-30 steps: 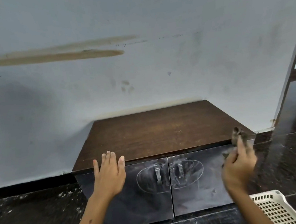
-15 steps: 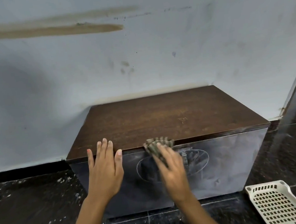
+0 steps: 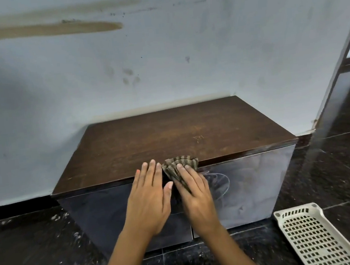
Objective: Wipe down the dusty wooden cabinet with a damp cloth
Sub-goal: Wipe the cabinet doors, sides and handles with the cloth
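While the right hand [image 3: 197, 196] pressed the cloth [image 3: 178, 166] flat-fingered against the cabinet [image 3: 170, 137] front edge, the dusty top stretched toward twelve o'clock.

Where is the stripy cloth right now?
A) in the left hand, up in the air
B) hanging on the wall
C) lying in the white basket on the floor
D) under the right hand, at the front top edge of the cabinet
D: the right hand presses the stripy cloth with straight fingers against the front top edge of the cabinet, while the left hand beside it holds nothing.
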Tool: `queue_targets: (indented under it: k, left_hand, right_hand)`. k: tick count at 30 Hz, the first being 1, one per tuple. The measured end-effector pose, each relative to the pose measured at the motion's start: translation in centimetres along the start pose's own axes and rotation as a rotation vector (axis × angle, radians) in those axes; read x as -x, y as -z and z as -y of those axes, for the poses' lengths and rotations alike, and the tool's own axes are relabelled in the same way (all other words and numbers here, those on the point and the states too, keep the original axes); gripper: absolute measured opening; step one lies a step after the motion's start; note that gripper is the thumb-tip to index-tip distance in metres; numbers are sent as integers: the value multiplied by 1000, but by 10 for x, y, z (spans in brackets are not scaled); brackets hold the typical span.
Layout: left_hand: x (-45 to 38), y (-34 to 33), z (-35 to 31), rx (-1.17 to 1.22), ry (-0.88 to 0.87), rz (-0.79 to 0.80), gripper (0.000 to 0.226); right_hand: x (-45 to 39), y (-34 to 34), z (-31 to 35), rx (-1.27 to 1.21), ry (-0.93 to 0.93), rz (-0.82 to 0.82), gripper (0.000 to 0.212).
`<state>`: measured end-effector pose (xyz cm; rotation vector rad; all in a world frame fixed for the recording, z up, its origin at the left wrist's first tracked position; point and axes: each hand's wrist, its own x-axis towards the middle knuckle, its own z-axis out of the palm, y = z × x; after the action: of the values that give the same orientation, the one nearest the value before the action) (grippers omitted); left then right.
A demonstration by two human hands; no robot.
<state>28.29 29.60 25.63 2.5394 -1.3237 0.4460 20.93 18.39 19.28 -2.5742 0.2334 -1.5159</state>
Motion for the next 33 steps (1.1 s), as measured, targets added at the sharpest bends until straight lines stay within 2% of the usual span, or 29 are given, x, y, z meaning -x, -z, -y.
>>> queue_targets:
  k: [2,3,5,6,9,11,13,15,18,21,24,28,29,31,33]
  left_hand:
    - [0,-1,-1,-5,-2,-14,75]
    - [1,-2,-3,-4,-3,-13,77]
    - [1,-6,-3,15,0,-20,77]
    - [2,-7,-3,21,0,-22,76]
    - [2,-10,0,16,-4,-30,76]
    - [1,-11,-2,13,-5,-37,79]
    - [1,-12,-4,13,6,-40,81]
    - [1,-13,-8,7,17,-39,81]
    - [2,-14,-7,2,19,-41,77]
    - [2,-15,-2,14,-2,-58,76]
    - [2,-14,2,19,-23,-63,77]
    - [2,-14,1,16,-28,-69,77]
    - [2,-14,1,13,-27,-71,76]
    - [2,-15,0,4,-18,-72,76]
    - [2,-16,-2,2,-5,-69,76]
  right_hand:
    - [8,4,-26,8,-58,48,35]
    - [10,11,-44,-7,-108,32,35]
    - [16,33,-84,134,-177,-20,36]
    - [17,49,-102,122,-291,-45,33]
    - [16,86,-146,149,-551,-309,36]
    - [14,92,-154,156,-619,-355,35]
    - [6,84,-135,74,-651,-362,36]
    - [4,65,-103,7,-583,-327,38]
    - [11,36,-60,-31,-341,-148,36]
    - [18,36,-76,54,-168,-23,36]
    - [22,62,-117,124,-283,-97,32]
    - [17,111,-176,180,-642,-318,37]
    - [14,115,-184,195,-710,-329,36]
    - [10,109,-180,164,-801,-366,34]
    - [10,93,-160,125,-815,-392,34]
